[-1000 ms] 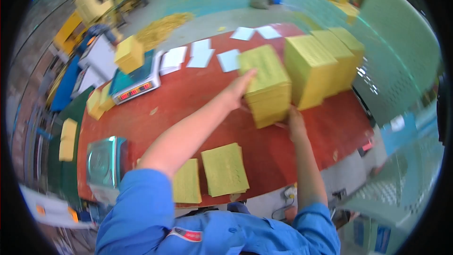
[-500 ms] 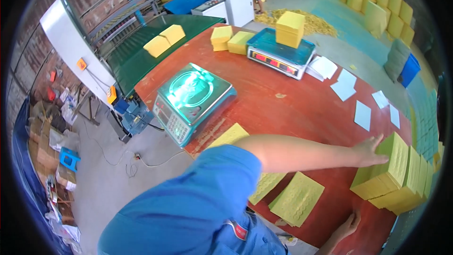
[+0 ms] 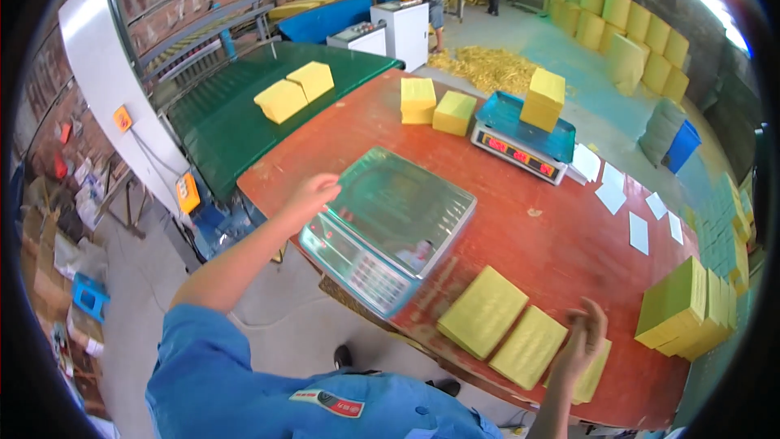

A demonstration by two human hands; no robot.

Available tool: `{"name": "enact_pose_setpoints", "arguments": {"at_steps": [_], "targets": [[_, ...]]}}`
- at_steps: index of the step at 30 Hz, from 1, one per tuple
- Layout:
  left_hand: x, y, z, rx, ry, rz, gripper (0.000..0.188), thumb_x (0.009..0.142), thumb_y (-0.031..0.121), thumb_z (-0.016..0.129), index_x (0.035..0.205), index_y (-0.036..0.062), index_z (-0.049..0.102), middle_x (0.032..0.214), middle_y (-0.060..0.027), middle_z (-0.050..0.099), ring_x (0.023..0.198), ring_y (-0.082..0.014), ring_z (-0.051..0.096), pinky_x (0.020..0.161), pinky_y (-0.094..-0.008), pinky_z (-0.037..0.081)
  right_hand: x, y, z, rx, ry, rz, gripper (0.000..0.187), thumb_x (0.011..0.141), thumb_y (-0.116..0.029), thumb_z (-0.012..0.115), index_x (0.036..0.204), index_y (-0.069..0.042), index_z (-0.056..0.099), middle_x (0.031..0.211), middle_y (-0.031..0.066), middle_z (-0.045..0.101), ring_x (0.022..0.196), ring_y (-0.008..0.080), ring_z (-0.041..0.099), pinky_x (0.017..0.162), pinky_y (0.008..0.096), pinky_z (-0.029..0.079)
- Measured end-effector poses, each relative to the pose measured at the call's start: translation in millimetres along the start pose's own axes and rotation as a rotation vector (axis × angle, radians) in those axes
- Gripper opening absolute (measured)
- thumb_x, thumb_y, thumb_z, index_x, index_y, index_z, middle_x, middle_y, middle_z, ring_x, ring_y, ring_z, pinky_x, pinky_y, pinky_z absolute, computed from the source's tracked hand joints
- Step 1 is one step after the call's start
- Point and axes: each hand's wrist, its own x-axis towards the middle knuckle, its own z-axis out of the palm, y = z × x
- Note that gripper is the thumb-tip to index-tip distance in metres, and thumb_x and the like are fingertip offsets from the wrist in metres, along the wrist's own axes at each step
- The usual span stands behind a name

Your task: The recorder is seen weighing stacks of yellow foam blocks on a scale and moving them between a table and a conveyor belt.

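My left hand (image 3: 313, 195) is in the air by the left edge of a flat-topped digital scale (image 3: 406, 203); its fingers are loosely bent, slightly blurred, with nothing visible in them. Over the near right part of the red table, my right hand (image 3: 583, 340) has its fingers apart and empty. It partly covers a yellow paper stack (image 3: 595, 370). Beside that lie two more low stacks of embossed yellow paper, a middle stack (image 3: 528, 347) and a left one (image 3: 483, 311). The scale's plate bears nothing.
Tall yellow paper bundles (image 3: 682, 309) stand at the table's right edge. Farther back, a second scale (image 3: 520, 154) carries a yellow block (image 3: 544, 99). White sheets (image 3: 611, 197) lie along the far right side. A green conveyor (image 3: 211, 130) adjoins the red table (image 3: 357, 126).
My left hand has swung from the tall bundles at the right across to the scale. My right hand has risen over the low stacks. The view has shifted as my body turned.
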Motion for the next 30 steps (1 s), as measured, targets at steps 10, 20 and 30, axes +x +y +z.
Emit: {"name": "enact_pose_setpoints", "arguments": {"at_steps": [10,20,30], "targets": [[6.4,-138.7,-217.2,0.01,0.105,-0.251,0.066,0.088,0.043,0.066,0.139,0.0046,0.051,0.13,-0.0106,0.059,0.114,-0.0213,0.059,0.085,-0.0383,0.053,-159.4,-46.7,281.8,0.335,-0.73,0.285,0.028,0.092,0.008,0.055,0.119,0.003,0.061,0.104,0.0119,0.069,0.092,0.0169,0.069,0.085,0.031,0.055],[33.2,-165.6,-332.5,0.107,0.199,-0.283,0.069,0.088,0.045,0.067,0.141,0.0029,0.05,0.133,-0.0138,0.057,0.116,-0.024,0.057,0.088,-0.0377,0.051,-175.4,-43.0,418.3,0.268,-1.366,0.402,0.028,0.097,-0.006,0.057,0.124,0.003,0.061,0.109,0.0108,0.069,0.098,0.0171,0.067,0.087,0.029,0.053],[295.7,-189.8,-428.6,0.156,0.184,-0.024,0.07,0.089,0.045,0.068,0.139,-0.0017,0.051,0.137,-0.0154,0.057,0.125,-0.0248,0.054,0.103,-0.0374,0.043,-192.3,-20.5,547.4,0.219,-1.22,0.641,0.031,0.1,-0.015,0.057,0.127,0.0,0.061,0.111,0.0102,0.069,0.106,0.0169,0.064,0.094,0.0289,0.049]]}}
